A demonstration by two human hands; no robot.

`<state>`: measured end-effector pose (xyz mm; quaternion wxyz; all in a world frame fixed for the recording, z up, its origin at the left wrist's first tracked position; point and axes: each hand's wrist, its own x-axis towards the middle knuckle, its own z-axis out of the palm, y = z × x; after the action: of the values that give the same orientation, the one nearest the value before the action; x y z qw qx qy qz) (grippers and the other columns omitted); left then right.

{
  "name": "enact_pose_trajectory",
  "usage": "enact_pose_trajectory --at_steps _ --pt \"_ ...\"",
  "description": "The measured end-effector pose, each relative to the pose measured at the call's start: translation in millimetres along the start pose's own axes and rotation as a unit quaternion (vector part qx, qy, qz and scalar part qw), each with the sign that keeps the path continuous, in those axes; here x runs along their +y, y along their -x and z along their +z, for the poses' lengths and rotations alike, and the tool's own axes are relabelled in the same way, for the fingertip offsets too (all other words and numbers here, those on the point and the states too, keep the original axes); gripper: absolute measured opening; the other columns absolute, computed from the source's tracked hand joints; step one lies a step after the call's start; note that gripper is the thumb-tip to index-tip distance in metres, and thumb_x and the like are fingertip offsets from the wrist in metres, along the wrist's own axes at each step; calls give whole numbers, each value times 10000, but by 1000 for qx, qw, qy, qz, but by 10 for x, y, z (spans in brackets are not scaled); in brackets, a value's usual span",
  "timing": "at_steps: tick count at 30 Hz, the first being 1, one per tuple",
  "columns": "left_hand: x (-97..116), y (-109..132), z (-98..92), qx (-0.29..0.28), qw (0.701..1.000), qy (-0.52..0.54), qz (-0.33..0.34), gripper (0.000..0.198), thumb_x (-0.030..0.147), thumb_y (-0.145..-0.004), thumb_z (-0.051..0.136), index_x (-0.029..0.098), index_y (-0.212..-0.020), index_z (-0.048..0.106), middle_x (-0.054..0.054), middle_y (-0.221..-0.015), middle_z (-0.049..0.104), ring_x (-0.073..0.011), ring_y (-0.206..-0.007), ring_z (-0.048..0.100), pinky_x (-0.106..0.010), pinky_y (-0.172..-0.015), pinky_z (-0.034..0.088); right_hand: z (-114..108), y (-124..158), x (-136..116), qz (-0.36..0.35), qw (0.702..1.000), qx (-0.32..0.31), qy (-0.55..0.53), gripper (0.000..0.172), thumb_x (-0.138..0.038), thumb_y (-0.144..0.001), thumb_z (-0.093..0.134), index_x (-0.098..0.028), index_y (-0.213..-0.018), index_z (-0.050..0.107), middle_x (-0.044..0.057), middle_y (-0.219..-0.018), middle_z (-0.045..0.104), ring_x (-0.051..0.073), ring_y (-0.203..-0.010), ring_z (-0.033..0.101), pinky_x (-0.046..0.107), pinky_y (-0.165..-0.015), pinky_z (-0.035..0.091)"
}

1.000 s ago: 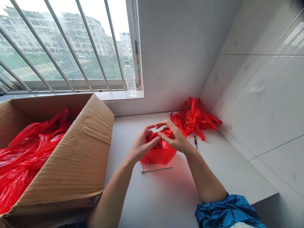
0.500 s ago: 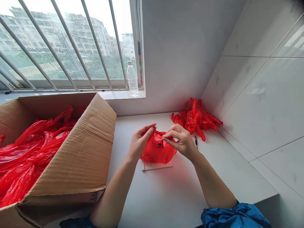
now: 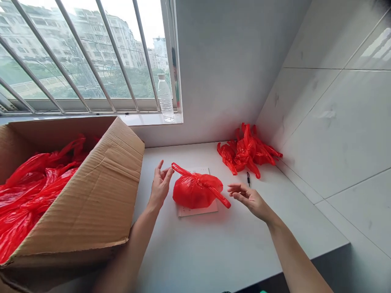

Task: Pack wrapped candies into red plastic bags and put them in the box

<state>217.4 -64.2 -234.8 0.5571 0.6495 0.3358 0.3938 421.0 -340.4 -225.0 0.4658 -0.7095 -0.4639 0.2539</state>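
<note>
Between the person's left hand [image 3: 160, 187] and right hand [image 3: 249, 199], both open and holding nothing, a knotted red plastic bag [image 3: 195, 193] sits on a white card [image 3: 198, 212] on the counter [image 3: 214, 252]. Its long axis runs slantwise: one handle [image 3: 182, 170] points up-left, its tip just beside the left hand, while the other handle [image 3: 221, 197] points down-right, near the right hand.

The left hand [image 3: 160, 188] stands open, the right hand [image 3: 249, 200] lies open, well apart.
</note>
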Motion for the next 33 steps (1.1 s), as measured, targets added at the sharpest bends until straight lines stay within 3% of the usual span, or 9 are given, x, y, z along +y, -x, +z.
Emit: enact_pose_trajectory --at_steps 1,3,6,8,11,13,16,21,33 --pt "6 48 -43 -22 998 -51 -8 751 571 -913 550 212 -1531 320 -147 -1326 611 -250 -1246 580 -420 -1075 414 -17 -11 37 -4 999 28 39 462 -519 -918 587 -292 -1320 572 88 -1292 634 251 -1156 630 453 -969 536" --pt "41 151 -73 -69 984 -167 -8 677 619 -930 468 213 -1470 435 -156 -1442 512 -287 -1326 507 -441 -1075 415 10 -80 80 -35 989 54 135 641 -525 -879 634 -336 -1457 430 90 -1515 451 286 -1359 480 519 -1080 451" --pt "137 289 69 -126 935 -324 63 622 640 -909 476 212 -1350 571 -151 -1476 475 -335 -1371 442 -508 -1105 374 200 -318 67 -125 965 8 231 882 -541 -850 666 -315 -1570 210 104 -1631 255 300 -1497 261 541 -1183 309" --pt "185 342 232 -143 900 -389 136 627 620 -884 535 210 -1358 553 -157 -1489 465 -348 -1376 431 -559 -1152 287 383 -531 38 -183 949 -18 258 934 -541 -863 650 -269 -1591 133 127 -1636 238 294 -1518 200 535 -1214 238" --pt "138 355 399 -168 857 -428 233 567 489 -925 539 227 -1423 468 -142 -1532 425 -318 -1422 382 -569 -1195 184 635 -802 36 -205 944 -40 256 921 -539 -899 598 -240 -1598 78 134 -1626 265 276 -1525 183 537 -1228 181" --pt "19 337 418 -187 842 -437 255 528 412 -966 477 226 -1458 425 -130 -1563 387 -295 -1461 330 -546 -1198 201 754 -895 81 -190 950 -48 242 919 -557 -906 576 -227 -1599 72 136 -1622 272 272 -1523 192 538 -1227 179" --pt "-206 316 376 -200 832 -461 236 550 420 -1002 393 204 -1507 365 -115 -1596 330 -278 -1487 284 -517 -1194 252 855 -913 179 -160 958 -49 235 908 -592 -905 554 -219 -1599 102 130 -1622 271 274 -1521 198 537 -1227 177" --pt "-443 327 369 -194 812 -500 229 581 448 -1021 326 177 -1535 330 -82 -1613 296 -250 -1501 257 -480 -1225 222 929 -872 292 -145 956 -44 251 892 -630 -909 518 -212 -1597 134 107 -1632 250 261 -1522 198 507 -1238 170" --pt "-581 329 393 -198 797 -524 228 599 455 -1026 310 137 -1532 345 -83 -1605 300 -246 -1497 269 -480 -1234 225 1028 -884 449 -136 950 -55 274 899 -680 -910 482 -182 -1592 172 95 -1631 258 265 -1518 213 494 -1251 161"
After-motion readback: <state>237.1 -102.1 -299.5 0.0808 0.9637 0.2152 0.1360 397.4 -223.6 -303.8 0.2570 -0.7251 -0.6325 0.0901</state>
